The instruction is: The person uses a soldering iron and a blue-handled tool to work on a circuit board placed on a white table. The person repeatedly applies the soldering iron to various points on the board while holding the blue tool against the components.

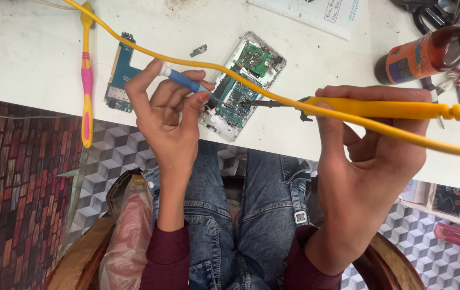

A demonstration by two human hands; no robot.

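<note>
Seated person at a white counter (pixel 26 59), knees in blue jeans under its near edge. Landmark: the opened phone (pixel 242 86), back cover off, green and blue boards showing, lying tilted close to the counter's near edge.

Left hand (pixel 168 115): just left of the opened phone, fingers curled shut around a small screwdriver (pixel 187 81) with blue grip and white cap. Its tip runs down to the phone's left side, at the board; the cap points away from the phone, up and left.

Right hand (pixel 372 145): right of the opened phone, well clear of it, closed around the yellow handle of a soldering iron (pixel 380 109). The iron lies level, its dark tip reaching left to the middle of the phone, close to the screwdriver tip. Whether the tip touches the board I cannot tell.

A yellow cable (pixel 149 51) crosses above the phone, running from far left to far right, passing over both hands.

Left of the phone: a loose blue circuit board (pixel 120 72), then a pink-and-yellow toothbrush (pixel 86 80) lying lengthwise. A tiny green board fragment (pixel 198 50) sits just beyond the phone. Far right of the phone: a dark bottle (pixel 428 53) with orange label and green cap, on its side.
</note>
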